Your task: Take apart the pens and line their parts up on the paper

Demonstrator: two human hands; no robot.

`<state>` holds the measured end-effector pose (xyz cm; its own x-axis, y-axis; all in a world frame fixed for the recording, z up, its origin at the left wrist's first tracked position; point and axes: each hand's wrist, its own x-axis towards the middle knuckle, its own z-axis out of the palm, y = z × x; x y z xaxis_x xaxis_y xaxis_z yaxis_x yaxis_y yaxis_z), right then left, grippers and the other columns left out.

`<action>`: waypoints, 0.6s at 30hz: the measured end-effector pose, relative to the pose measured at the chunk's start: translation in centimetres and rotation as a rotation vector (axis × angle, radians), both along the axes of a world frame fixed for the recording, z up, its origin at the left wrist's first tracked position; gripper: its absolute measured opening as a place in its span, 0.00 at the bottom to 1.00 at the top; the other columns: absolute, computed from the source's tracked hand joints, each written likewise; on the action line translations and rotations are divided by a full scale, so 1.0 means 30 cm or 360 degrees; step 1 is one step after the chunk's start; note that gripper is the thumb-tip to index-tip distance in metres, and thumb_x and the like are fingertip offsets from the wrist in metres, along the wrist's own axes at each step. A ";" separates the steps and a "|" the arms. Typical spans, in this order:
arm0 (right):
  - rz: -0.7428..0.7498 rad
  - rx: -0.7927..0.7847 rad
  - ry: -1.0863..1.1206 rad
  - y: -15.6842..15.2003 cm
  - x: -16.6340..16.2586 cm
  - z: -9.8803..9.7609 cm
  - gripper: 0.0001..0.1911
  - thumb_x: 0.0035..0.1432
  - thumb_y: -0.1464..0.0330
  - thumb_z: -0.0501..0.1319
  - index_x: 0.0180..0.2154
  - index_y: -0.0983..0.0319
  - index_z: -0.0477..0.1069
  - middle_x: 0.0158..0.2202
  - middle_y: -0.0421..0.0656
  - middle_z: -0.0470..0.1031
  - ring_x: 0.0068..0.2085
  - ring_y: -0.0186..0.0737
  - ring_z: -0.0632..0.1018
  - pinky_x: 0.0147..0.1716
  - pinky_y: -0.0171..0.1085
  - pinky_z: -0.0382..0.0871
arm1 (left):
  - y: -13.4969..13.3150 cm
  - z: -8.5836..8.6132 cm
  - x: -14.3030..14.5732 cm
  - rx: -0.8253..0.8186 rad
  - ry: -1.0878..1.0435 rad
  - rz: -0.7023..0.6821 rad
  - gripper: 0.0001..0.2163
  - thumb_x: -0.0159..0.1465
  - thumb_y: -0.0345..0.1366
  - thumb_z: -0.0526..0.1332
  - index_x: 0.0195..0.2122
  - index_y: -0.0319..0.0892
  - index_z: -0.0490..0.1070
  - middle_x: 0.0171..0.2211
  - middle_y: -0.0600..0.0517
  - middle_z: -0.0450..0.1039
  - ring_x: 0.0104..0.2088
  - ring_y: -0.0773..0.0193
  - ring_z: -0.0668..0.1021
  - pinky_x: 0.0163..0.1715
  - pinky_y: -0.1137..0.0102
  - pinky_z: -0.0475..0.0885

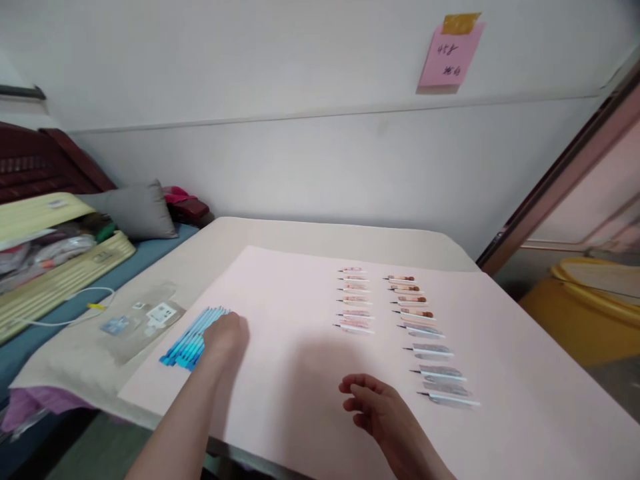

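My left hand (226,335) reaches to the right edge of a row of slim blue sticks, pen-like in shape (187,343), on the pink sheet (290,300). Its fingers are hidden behind the back of the hand, so any hold on a stick cannot be made out. My right hand (377,407) hovers over the front of the sheet, fingers curved and apart, nothing in them. Beyond it lies a column of pale pink pen parts (354,300). To its right runs a second column, with brown-patterned pieces (410,300) farther back and grey translucent ones (440,373) nearer; thin dark-tipped white refills lie beside them.
A clear plastic bag with a white label (163,313) lies on the table's left side, near a white cable (75,323). An open pale-yellow box (100,263) and a grey pillow (133,210) are farther left. A yellow container (575,313) stands right of the table.
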<state>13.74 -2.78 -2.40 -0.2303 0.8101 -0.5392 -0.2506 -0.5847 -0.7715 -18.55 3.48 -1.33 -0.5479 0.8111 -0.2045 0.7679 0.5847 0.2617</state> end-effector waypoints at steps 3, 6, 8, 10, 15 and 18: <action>0.0018 0.0036 0.0021 -0.001 0.007 0.009 0.09 0.44 0.67 0.63 0.30 0.64 0.72 0.35 0.46 0.73 0.29 0.34 0.73 0.26 0.32 0.62 | 0.032 -0.007 0.073 0.0037 -0.0334 -0.0121 0.05 0.44 0.32 0.62 0.17 0.40 0.66 0.17 0.46 0.69 0.26 0.55 0.75 0.26 0.68 0.64; 0.0016 0.0070 0.0047 -0.003 0.006 0.004 0.09 0.46 0.67 0.62 0.32 0.64 0.71 0.35 0.46 0.73 0.30 0.35 0.73 0.27 0.32 0.63 | 0.042 -0.019 0.214 0.0088 -0.0744 -0.0292 0.05 0.48 0.34 0.60 0.19 0.40 0.65 0.16 0.52 0.67 0.19 0.66 0.70 0.22 0.72 0.61; -0.0013 0.0099 0.0041 -0.003 0.000 -0.001 0.10 0.49 0.66 0.61 0.34 0.64 0.70 0.35 0.46 0.73 0.32 0.37 0.74 0.29 0.33 0.64 | 0.025 -0.030 0.333 0.0141 -0.1053 -0.0370 0.06 0.51 0.38 0.58 0.24 0.40 0.66 0.18 0.54 0.68 0.18 0.71 0.68 0.21 0.74 0.61; -0.0006 0.0129 0.0043 -0.004 -0.010 -0.004 0.12 0.51 0.64 0.60 0.36 0.64 0.69 0.35 0.46 0.73 0.33 0.37 0.75 0.30 0.34 0.64 | -0.010 -0.038 0.446 0.0169 -0.1824 -0.0306 0.07 0.50 0.38 0.61 0.26 0.39 0.66 0.20 0.54 0.68 0.18 0.73 0.66 0.21 0.75 0.59; 0.0057 0.0243 0.0112 -0.010 -0.024 0.006 0.10 0.54 0.63 0.57 0.31 0.65 0.66 0.22 0.40 0.69 0.20 0.30 0.68 0.20 0.30 0.57 | -0.085 -0.029 0.599 0.0170 -0.2395 -0.0248 0.08 0.50 0.37 0.64 0.27 0.38 0.68 0.21 0.53 0.69 0.21 0.71 0.70 0.23 0.74 0.62; 0.0008 0.0284 0.0141 -0.016 -0.019 0.020 0.08 0.54 0.66 0.57 0.29 0.65 0.66 0.19 0.37 0.66 0.17 0.27 0.63 0.18 0.30 0.52 | -0.090 -0.012 0.604 0.0238 -0.2624 -0.0219 0.11 0.53 0.39 0.63 0.34 0.38 0.71 0.31 0.46 0.73 0.31 0.65 0.74 0.34 0.70 0.66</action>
<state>13.17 -3.27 -1.81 -0.2746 0.8899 -0.3643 -0.3199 -0.4418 -0.8381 -0.41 0.78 -1.70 0.2366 0.8964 -0.3747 -0.3319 0.4371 0.8360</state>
